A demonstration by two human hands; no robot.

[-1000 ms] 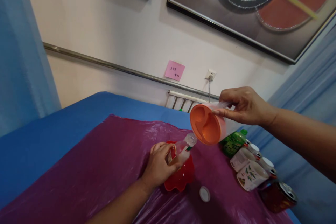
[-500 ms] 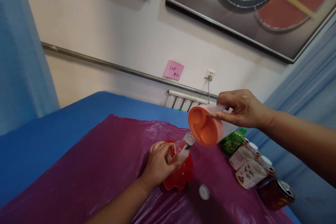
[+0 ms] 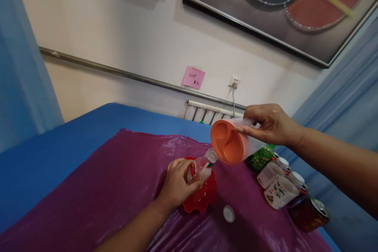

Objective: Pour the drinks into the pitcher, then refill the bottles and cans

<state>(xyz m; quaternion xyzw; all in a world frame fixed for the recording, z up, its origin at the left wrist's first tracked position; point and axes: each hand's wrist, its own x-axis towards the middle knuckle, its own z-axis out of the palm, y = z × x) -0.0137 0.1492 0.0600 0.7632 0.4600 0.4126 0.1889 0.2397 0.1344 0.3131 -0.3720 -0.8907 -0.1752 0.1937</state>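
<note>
My left hand (image 3: 178,183) is wrapped round a clear bottle (image 3: 203,167) with a red label, tilted with its uncapped mouth up to the right. Beneath the bottle sits a red scalloped bowl (image 3: 203,197). My right hand (image 3: 267,124) grips a translucent pitcher (image 3: 254,143) with an orange lid (image 3: 227,141). The pitcher is tipped to the left, its lid close to the bottle's mouth; whether they touch is unclear, and no stream of liquid can be made out. A white cap (image 3: 228,214) lies on the purple plastic sheet (image 3: 118,181), right of the bowl.
At the right stand a green bottle (image 3: 260,159), white-capped bottles (image 3: 280,193) and a dark red can (image 3: 310,214). Blue cloth (image 3: 88,130) shows around the sheet. Behind are a wall with a metal rail (image 3: 118,71), a pink note (image 3: 193,77) and a socket (image 3: 234,82).
The whole view has shifted slightly. Both hands keep their holds, and the pitcher and bottle stay in nearly the same pose.
</note>
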